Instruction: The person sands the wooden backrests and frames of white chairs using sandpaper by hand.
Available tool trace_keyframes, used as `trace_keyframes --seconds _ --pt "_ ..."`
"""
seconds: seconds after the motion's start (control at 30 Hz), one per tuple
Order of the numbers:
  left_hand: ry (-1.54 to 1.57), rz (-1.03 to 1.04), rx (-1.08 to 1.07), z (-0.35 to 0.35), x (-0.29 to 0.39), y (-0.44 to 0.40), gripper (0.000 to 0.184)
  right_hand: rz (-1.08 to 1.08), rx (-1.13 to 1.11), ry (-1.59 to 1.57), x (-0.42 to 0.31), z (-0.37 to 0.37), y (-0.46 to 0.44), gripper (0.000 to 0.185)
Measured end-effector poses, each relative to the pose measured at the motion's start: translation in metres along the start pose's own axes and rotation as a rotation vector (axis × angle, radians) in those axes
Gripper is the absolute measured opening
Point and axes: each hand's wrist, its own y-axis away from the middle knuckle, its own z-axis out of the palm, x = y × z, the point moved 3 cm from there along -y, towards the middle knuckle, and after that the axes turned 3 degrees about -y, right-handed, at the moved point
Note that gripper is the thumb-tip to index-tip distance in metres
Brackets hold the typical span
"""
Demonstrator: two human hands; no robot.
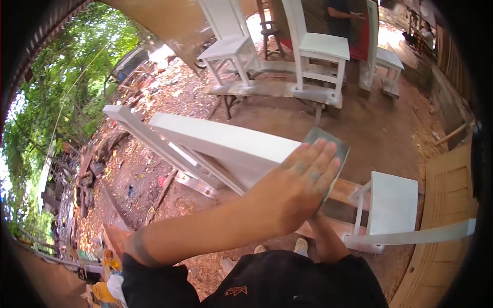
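Observation:
My left hand (295, 190) reaches across to the right end of a long white board (221, 136), part of a white wooden piece like the chairs around it. Its fingers lie flat and close together over a dark grey-green sheet (342, 149), which looks like sandpaper. The sheet sticks out past the fingertips, and the thumb is hidden. My right forearm (328, 238) comes up from below. The right hand itself is behind the left hand and the board, so its fingers do not show.
Two white chairs (321, 45) stand on a low bench (277, 91) ahead. Another white chair (394, 205) is tilted at my right, by a wooden panelled door (447, 205). A person (341, 18) stands beyond the bench. Wood scraps and leaves litter the ground (138, 149) at left.

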Motion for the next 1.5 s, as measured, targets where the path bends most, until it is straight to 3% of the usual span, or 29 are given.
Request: trace_keyframes --seconds 0.03,0.1,0.17,0.2,0.27,0.33,0.4,0.5,0.6,0.73,0.8,0.87,0.97,1.0,1.1,1.2,1.3,1.4,1.5 --pt "0.007 0.016 -0.003 0.001 -0.001 -0.002 0.060 -0.012 0.012 -0.027 -0.023 0.005 -0.007 0.061" --pt "-0.106 -0.158 -0.081 -0.026 -0.043 0.032 0.054 0.006 0.057 -0.166 -0.039 0.014 -0.013 0.060" --pt "-0.233 -0.573 -0.038 -0.056 -0.110 0.082 0.047 0.003 0.036 -0.134 -0.043 0.013 -0.012 0.061" --pt "-0.333 -0.687 -0.042 -0.073 -0.120 0.091 0.046 -0.005 0.027 -0.117 -0.043 0.013 -0.014 0.061" --pt "-0.116 -0.823 0.050 -0.067 -0.124 0.096 0.049 -0.047 0.050 -0.077 -0.042 0.011 -0.014 0.061" --pt "-0.143 -0.447 -0.048 -0.035 -0.079 0.060 0.061 -0.046 0.057 -0.010 -0.035 0.011 -0.011 0.061" --pt "0.181 -0.041 -0.061 -0.013 -0.018 0.011 0.073 -0.016 0.063 0.079 -0.020 0.011 -0.005 0.061" --pt "0.070 -0.060 -0.023 -0.016 -0.039 0.026 0.069 -0.062 0.033 0.033 -0.008 0.005 -0.003 0.061" --pt "-0.276 -0.286 -0.014 -0.055 -0.127 0.090 0.050 0.196 -0.090 0.033 -0.013 -0.004 0.000 0.072" --pt "-0.364 -0.828 -0.026 -0.110 -0.247 0.194 0.046 -0.007 -0.107 0.096 -0.069 -0.023 -0.024 0.092" --pt "-0.399 -1.051 -0.309 -0.121 -0.292 0.252 0.048 -0.358 -0.020 0.293 -0.155 -0.003 -0.051 0.078" --pt "0.008 -1.022 0.135 -0.116 -0.333 0.306 0.051 -0.496 -0.046 0.655 -0.220 0.018 -0.059 0.070" --pt "0.688 -1.029 0.699 -0.099 -0.347 0.351 0.058 -0.250 -0.734 1.430 -0.259 0.082 -0.077 0.076" --pt "0.931 -1.034 0.870 -0.091 -0.348 0.361 0.061 -0.233 -0.718 1.402 -0.259 0.103 -0.082 0.077" --pt "1.349 -0.694 1.029 -0.082 -0.324 0.343 0.058 -0.233 -0.703 1.375 -0.237 0.169 -0.095 0.079" --pt "1.533 -0.502 1.015 -0.090 -0.292 0.312 0.059 -0.355 -0.662 1.233 -0.200 0.236 -0.112 0.075" --pt "1.510 -0.491 0.988 -0.090 -0.286 0.311 0.059 -0.573 -0.638 1.162 -0.161 0.319 -0.135 0.072" --pt "0.819 -0.903 0.836 -0.092 -0.284 0.327 0.063 -0.568 -0.811 1.293 -0.147 0.383 -0.155 0.066" --pt "0.344 -0.818 0.622 -0.127 -0.250 0.293 0.063 -0.705 -0.812 1.250 -0.130 0.388 -0.156 0.060"
